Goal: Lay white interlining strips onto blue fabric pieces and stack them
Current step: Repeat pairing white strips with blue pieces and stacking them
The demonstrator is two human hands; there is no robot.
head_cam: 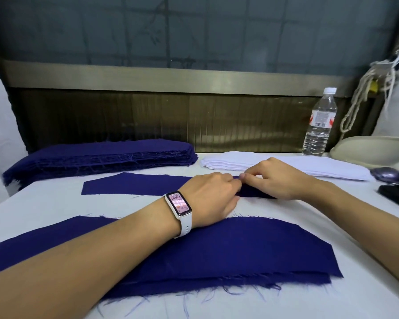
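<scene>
A single blue fabric piece (pixel 134 184) lies flat across the middle of the white table. My left hand (pixel 213 195), with a white watch on the wrist, and my right hand (pixel 274 178) meet over its right part, fingers curled and pinching the cloth at its upper edge. A thick stack of blue pieces (pixel 97 157) sits at the back left. A pile of white interlining strips (pixel 286 166) lies at the back right, just behind my right hand. Nearer to me, under my left forearm, lies a small stack of blue pieces (pixel 251 252) with frayed edges.
A water bottle (pixel 319 123) stands at the back right beside a cream bowl-shaped object (pixel 373 150). A dark flat object (pixel 396 194) lies at the right edge. A metal-framed wall panel (pixel 171 79) closes off the back of the table.
</scene>
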